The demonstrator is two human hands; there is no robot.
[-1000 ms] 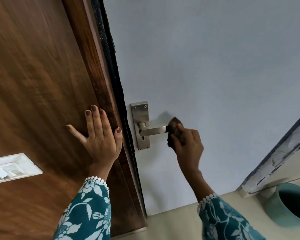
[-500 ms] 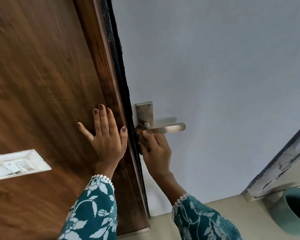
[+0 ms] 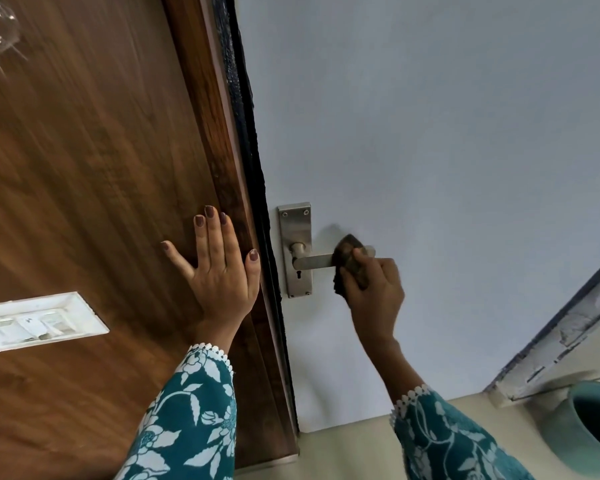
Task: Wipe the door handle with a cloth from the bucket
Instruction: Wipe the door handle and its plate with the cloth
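Note:
A steel lever door handle (image 3: 314,260) juts from its backplate (image 3: 296,230) on the pale door. My right hand (image 3: 373,292) grips a dark brown cloth (image 3: 347,258) wrapped around the outer part of the lever; the lever's tip just shows past the cloth. My left hand (image 3: 219,271) lies flat with fingers spread on the brown wooden panel (image 3: 94,188), beside the door's edge. A teal bucket (image 3: 589,427) stands on the floor at the lower right, partly cut off by the frame.
A white switch plate (image 3: 35,320) is set in the wooden panel at the left. A black seal strip (image 3: 246,126) runs along the door edge. A chipped white door frame (image 3: 568,344) rises at the right above the beige floor (image 3: 343,452).
My right hand has slid the cloth from the base of the lever, by the backplate, out toward the lever's tip. The left hand stays flat on the wood.

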